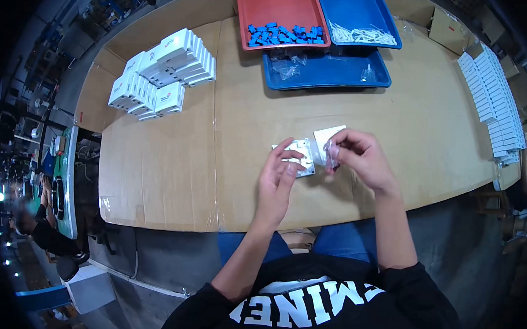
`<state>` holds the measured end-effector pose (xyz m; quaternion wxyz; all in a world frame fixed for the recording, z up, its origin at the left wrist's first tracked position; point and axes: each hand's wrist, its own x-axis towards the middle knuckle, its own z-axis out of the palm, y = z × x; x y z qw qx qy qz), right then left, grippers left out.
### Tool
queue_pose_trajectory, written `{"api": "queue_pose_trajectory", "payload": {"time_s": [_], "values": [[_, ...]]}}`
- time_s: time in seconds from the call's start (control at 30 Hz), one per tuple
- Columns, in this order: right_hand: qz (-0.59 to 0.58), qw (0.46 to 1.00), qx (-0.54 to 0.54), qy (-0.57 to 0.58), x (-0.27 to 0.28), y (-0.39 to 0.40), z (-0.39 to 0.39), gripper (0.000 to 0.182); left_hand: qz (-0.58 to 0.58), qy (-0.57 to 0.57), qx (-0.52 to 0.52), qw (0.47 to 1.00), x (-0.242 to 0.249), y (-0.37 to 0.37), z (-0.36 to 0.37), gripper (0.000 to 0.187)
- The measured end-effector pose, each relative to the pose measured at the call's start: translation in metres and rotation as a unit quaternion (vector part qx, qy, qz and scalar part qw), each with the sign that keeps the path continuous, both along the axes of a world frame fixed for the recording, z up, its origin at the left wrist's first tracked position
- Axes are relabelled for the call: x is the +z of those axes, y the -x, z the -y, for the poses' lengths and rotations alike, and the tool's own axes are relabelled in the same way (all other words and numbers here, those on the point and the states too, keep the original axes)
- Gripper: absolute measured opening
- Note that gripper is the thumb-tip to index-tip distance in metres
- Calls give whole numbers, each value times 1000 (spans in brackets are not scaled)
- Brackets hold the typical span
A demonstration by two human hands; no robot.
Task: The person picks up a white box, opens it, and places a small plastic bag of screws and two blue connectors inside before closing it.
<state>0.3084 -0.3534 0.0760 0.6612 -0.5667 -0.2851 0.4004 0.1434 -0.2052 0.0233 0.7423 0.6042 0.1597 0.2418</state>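
In the head view, my left hand (279,176) has its fingers curled over a white square plate (307,150) with small holes and raised details. Pinched between the thumb and fingers of my right hand (362,161) is a small clear plastic bag (322,154); its contents are too small to make out. The bag hangs beside the plate's right edge. Just behind it, a second flat white piece (329,134) is partly covered by my right hand and the bag.
A red tray (284,5) holds small blue parts, and a blue tray (355,11) holds white sticks. The lower blue tray (321,78) contains clear bags. White boxes (174,52) are stacked at left, white pieces (493,99) at right. A person (45,227) is far left.
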Motion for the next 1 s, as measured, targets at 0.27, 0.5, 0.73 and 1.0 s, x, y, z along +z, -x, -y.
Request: {"api": "queue_pose_trajectory", "payload": {"time_s": [0.27, 0.5, 0.73, 1.0], "values": [[34, 998, -29, 45, 11, 56, 15, 11, -9, 95, 35, 995, 23, 12, 30, 24], [-29, 997, -51, 55, 5, 78, 21, 10, -15, 46, 69, 996, 30, 43, 37, 21], [-8, 999, -35, 22, 11, 87, 19, 9, -15, 37, 54, 998, 42, 52, 26, 23], [11, 997, -56, 44, 12, 97, 16, 7, -9, -503, 105, 858, 75, 64, 16, 66]]}}
